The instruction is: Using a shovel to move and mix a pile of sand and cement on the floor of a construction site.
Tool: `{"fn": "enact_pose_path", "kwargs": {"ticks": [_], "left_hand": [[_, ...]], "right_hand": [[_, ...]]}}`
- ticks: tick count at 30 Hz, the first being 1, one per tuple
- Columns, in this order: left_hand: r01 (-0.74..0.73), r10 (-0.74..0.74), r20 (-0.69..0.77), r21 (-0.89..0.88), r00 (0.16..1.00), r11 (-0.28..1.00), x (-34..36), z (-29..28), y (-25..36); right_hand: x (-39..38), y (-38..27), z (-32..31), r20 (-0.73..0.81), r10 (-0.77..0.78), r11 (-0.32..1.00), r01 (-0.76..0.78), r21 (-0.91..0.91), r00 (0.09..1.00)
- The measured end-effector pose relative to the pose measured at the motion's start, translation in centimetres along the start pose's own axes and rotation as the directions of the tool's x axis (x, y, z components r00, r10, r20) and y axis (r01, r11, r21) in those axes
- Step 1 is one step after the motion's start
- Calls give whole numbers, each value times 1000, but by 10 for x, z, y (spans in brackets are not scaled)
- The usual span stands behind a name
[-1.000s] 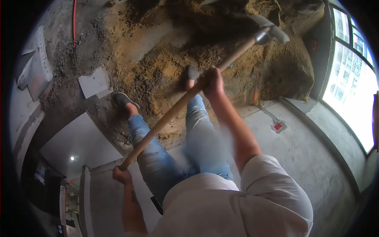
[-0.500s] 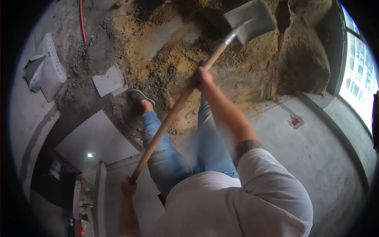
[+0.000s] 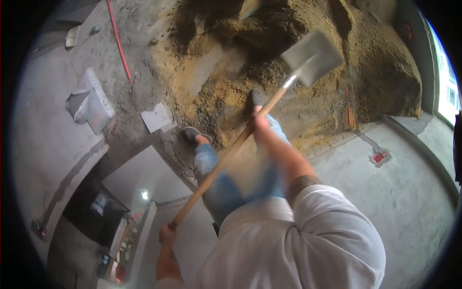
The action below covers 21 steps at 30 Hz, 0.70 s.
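No bucket or bin shows; the sand pile (image 3: 288, 72) lies loose on the floor. The shovel (image 3: 269, 103) slants across the view, its grey blade raised bare over the sand. Motion blur smears the knees. The left hand (image 3: 167, 236) is clenched around the butt of the wooden handle; the right hand (image 3: 259, 123) grasps the shaft partway up, fingers blurred.

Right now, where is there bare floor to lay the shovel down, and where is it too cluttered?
The widest bare patch is the grey concrete floor right of the person, between the sand pile and the red floor box. Another lies left, beyond the grey bag and flat tile piece. Ahead is crowded: sand, both feet, and the shovel gripped by right hand and left hand.
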<state>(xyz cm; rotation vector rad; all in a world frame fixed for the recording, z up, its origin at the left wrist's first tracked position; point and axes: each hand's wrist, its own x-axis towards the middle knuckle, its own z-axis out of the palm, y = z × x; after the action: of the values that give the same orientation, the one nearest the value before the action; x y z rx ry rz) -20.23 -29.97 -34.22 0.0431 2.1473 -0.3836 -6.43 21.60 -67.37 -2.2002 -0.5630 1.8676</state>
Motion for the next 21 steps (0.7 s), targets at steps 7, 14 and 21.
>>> {"fn": "enact_pose_path", "kwargs": {"ticks": [7, 14, 21], "left_hand": [[-444, 429, -145, -89, 892, 892, 57, 7, 220], [-603, 581, -161, -191, 798, 775, 105, 95, 241], [-412, 406, -90, -322, 909, 852, 66, 153, 149]], "right_hand": [[67, -253, -117, 146, -306, 936, 269, 225, 941], [-26, -333, -139, 137, -380, 907, 340, 248, 915], [32, -231, -109, 7, -294, 954, 293, 67, 956]]}}
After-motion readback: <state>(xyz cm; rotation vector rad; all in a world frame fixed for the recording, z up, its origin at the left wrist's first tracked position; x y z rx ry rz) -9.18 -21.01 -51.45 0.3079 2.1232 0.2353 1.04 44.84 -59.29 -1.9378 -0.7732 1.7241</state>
